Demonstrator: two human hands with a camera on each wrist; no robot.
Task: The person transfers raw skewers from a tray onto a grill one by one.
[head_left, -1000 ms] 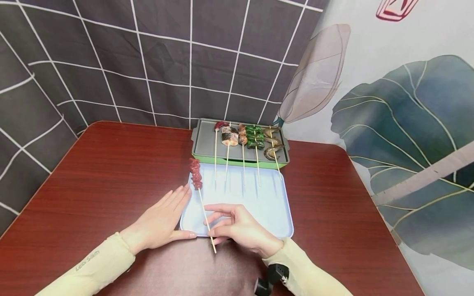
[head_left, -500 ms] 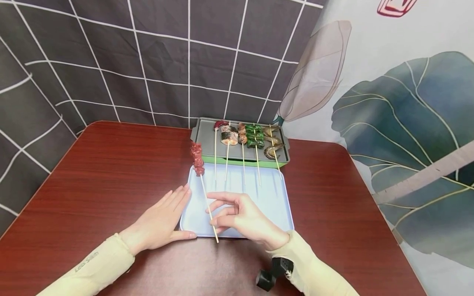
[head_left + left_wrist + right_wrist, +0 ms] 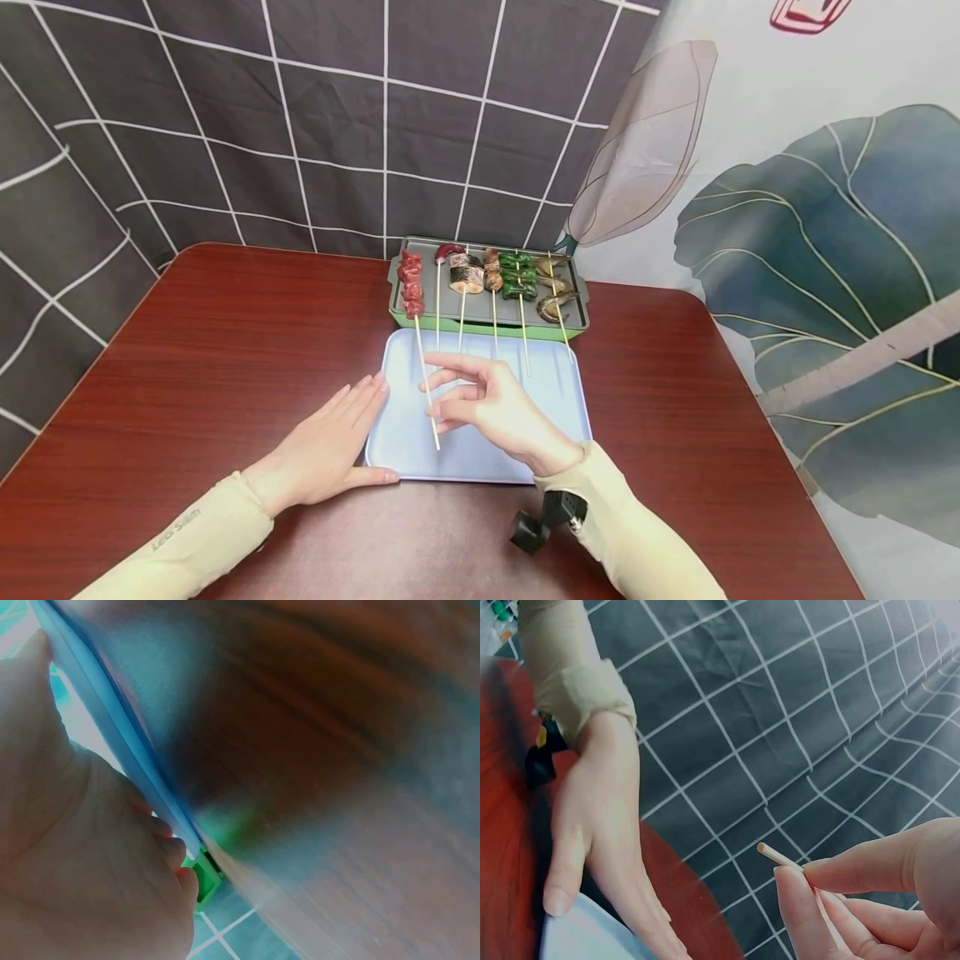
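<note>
My right hand (image 3: 491,408) pinches the stick of a red meat skewer (image 3: 412,292) near its lower end; the stick's end (image 3: 769,851) pokes out past thumb and finger in the right wrist view. The chunks of meat overlap the left end of the grey grill plate (image 3: 420,275), while the stick slants back over the pale blue tray (image 3: 480,462). My left hand (image 3: 322,450) lies flat with straight fingers along the tray's left edge, thumb at its front left corner. In the left wrist view the left hand (image 3: 82,825) sits against the tray's side (image 3: 112,705).
On the grill plate lie several other skewers: a dark red piece (image 3: 448,252), fish chunks (image 3: 467,273), brown pieces (image 3: 492,271), green peppers (image 3: 517,275) and shrimp (image 3: 553,308). Their sticks reach over the tray. A dark gridded cloth (image 3: 315,125) hangs behind the table (image 3: 225,350).
My right hand has carried the meat skewer up and away from me, from over the tray's left side to the grill plate's left end. The left hand has stayed in place.
</note>
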